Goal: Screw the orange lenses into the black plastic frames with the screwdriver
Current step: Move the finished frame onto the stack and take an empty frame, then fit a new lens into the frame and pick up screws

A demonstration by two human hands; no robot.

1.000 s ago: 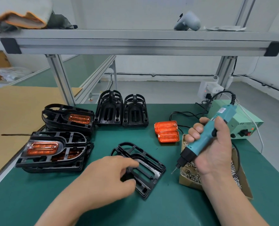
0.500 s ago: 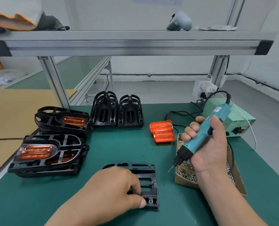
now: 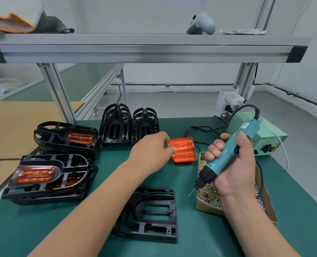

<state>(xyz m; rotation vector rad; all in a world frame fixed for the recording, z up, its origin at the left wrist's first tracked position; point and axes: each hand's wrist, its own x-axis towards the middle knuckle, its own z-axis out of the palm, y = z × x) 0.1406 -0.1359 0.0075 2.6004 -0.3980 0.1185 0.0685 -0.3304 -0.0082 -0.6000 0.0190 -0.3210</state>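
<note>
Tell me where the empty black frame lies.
In the head view the empty black frame lies flat on the green mat, bottom centre, left of the screw box.

A factory assembly station: a green-matted tabletop (image 3: 200, 242) under an aluminium-profile shelf (image 3: 146, 52). On the tabletop sit a box of screws (image 3: 206, 198), a power unit (image 3: 269, 140) and stacked black frames (image 3: 48, 190), with a corded electric screwdriver (image 3: 226, 154) held above it.

Aluminium shelf (image 3: 146, 47) above green bench (image 3: 33, 229), white walls (image 3: 154, 15).

Green table (image 3: 42, 229): lone frame (image 3: 154, 234) front, frame stacks (image 3: 48, 180) left, upright frames (image 3: 129, 125) back, lenses (image 3: 184, 150) centre, screw box (image 3: 203, 207) and power unit (image 3: 269, 139) right
</note>
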